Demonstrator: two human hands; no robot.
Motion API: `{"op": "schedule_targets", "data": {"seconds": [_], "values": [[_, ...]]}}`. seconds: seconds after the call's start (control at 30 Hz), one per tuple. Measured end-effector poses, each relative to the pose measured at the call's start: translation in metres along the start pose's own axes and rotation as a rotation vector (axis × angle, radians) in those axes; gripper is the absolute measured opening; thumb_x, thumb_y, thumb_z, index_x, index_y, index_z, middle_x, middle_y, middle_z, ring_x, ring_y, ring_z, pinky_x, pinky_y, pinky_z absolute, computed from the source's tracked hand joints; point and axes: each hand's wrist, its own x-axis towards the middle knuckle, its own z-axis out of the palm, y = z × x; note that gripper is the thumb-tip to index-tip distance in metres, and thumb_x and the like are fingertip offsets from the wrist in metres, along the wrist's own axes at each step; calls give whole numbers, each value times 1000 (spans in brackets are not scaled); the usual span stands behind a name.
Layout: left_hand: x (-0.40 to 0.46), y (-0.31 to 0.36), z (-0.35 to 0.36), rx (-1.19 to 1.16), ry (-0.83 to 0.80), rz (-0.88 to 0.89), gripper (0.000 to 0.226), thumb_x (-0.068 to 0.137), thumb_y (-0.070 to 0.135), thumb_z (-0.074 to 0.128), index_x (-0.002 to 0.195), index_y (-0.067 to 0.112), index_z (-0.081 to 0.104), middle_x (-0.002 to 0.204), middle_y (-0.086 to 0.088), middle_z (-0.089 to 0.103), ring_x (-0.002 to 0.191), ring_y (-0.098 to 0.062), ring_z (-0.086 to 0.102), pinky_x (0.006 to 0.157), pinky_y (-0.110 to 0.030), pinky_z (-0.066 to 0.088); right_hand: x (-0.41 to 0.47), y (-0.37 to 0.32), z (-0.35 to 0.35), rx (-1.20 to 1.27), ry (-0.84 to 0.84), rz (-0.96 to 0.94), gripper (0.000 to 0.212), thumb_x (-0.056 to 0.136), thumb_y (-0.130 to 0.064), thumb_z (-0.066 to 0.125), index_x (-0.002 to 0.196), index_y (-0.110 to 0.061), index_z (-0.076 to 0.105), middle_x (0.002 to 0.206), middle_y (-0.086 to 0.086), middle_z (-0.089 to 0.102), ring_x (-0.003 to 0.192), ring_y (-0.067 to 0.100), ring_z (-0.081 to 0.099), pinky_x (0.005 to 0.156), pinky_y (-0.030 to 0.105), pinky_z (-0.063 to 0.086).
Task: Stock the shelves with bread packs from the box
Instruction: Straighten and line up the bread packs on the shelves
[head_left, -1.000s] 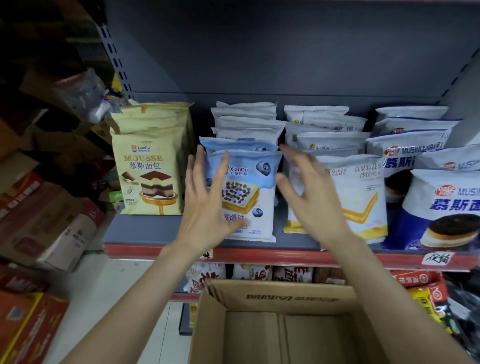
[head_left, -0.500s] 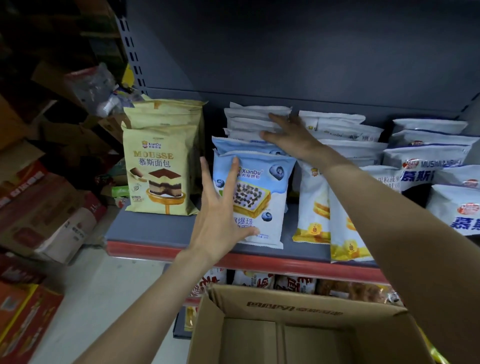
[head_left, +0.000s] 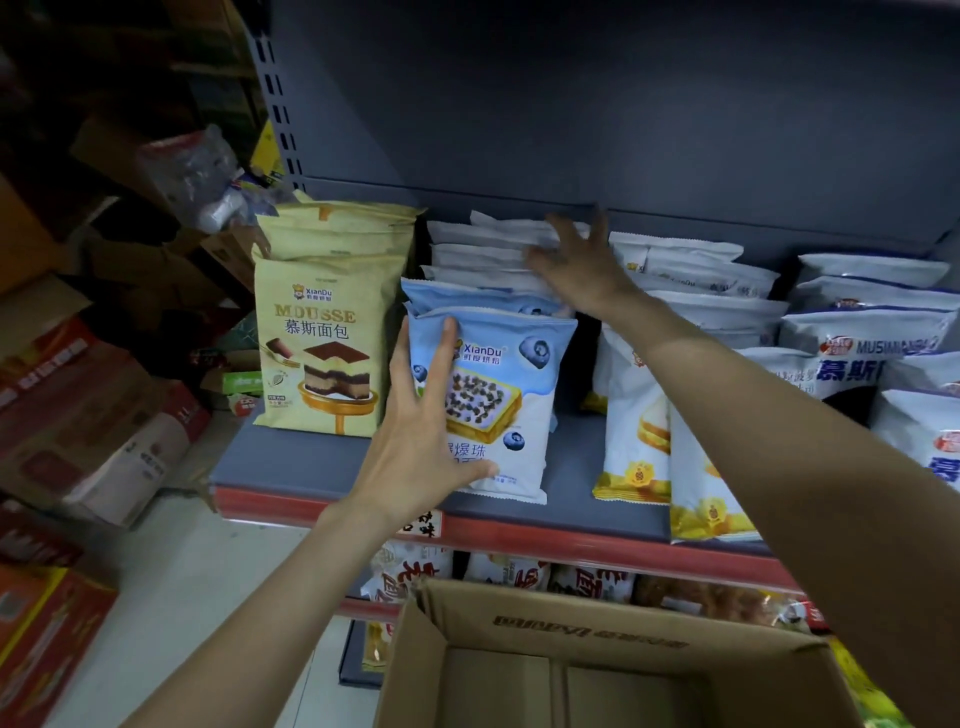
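A blue blueberry bread pack (head_left: 498, 395) stands upright at the front of the grey shelf (head_left: 311, 462). My left hand (head_left: 421, 431) lies flat against its left side with fingers spread. Behind it stands a row of white packs (head_left: 483, 249). My right hand (head_left: 582, 265) reaches over the blue pack and rests with fingers spread on the tops of those white packs. The open cardboard box (head_left: 587, 629) sits below the shelf, at the bottom of the view, and its visible inside holds no packs.
Yellow mousse packs (head_left: 327, 338) stand left of the blue pack. White and yellow packs (head_left: 639, 421) and blue-and-white packs (head_left: 872, 338) fill the shelf's right side. More snacks sit on the lower shelf (head_left: 509, 571). Stacked cartons (head_left: 93, 415) crowd the floor at left.
My right hand has moved from the front of the shelf up and back onto the rear white packs. My left hand has stayed on the blue pack. The view has shifted left.
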Motion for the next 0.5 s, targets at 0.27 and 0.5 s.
{"op": "schedule_targets", "data": {"seconds": [0.27, 0.5], "values": [[-2, -7, -2, -50, 27, 36, 133, 61, 38, 87, 137, 58, -20, 150, 19, -25, 143, -24, 23, 97, -39, 48, 13, -5, 6, -23, 27, -69, 54, 95, -37, 49, 144, -20, 35, 150, 12, 20, 135, 24, 34, 103, 17, 24], [-2, -10, -4, -29, 45, 77, 126, 65, 39, 83, 133, 61, -20, 151, 19, -15, 143, -21, 21, 85, -30, 48, 25, 2, 4, -89, 43, -234, 41, 94, -25, 52, 134, -16, 49, 140, 10, 45, 123, 22, 47, 88, 11, 27]]}}
